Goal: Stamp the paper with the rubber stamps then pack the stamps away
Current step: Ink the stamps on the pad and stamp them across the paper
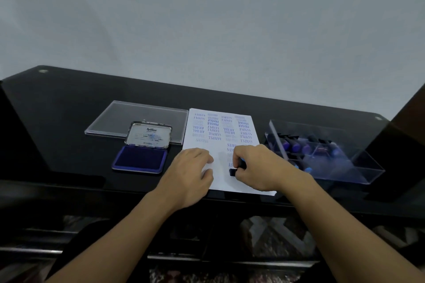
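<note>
- The right hand (259, 167) pinches a dark rubber stamp (235, 170) in closed fingers, its end down on the paper (220, 135).
- The left hand (190, 172) lies flat, fingers spread, on the sheet.
- A clear box (358, 167) at right holds more stamps (299, 147).
- The ink pad (140, 159) lies open at left.

glossy black table (69, 108) against a plain pale grey wall (207, 18)
</note>
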`<state>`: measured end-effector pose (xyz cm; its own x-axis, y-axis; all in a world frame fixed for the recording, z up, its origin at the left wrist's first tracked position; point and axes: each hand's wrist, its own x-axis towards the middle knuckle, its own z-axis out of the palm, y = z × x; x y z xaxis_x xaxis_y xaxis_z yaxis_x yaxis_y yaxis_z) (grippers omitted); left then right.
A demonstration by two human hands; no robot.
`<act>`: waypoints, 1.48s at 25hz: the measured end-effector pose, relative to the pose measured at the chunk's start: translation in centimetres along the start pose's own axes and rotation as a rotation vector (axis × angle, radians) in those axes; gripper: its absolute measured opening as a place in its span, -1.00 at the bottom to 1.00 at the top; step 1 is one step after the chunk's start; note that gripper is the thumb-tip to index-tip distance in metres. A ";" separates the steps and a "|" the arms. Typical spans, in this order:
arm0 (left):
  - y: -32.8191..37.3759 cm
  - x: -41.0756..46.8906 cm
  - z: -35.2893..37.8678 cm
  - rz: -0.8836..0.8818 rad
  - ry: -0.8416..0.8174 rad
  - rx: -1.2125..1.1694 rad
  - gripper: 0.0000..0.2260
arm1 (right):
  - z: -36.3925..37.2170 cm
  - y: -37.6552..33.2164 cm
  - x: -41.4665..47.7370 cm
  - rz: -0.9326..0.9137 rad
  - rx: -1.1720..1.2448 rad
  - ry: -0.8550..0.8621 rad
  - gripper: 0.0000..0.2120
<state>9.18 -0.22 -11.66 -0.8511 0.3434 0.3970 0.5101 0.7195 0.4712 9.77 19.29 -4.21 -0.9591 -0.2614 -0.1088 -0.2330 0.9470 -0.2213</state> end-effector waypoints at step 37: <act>-6.9 -0.3 -9.8 -0.237 0.191 -0.052 -0.78 | -4.1 -6.2 4.0 -0.094 0.211 0.173 -0.93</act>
<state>7.12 -11.17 -7.31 -0.9112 0.0465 0.4094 0.3098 0.7324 0.6063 6.76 13.11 0.75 -0.9524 -0.2928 0.0849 -0.3006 0.8555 -0.4217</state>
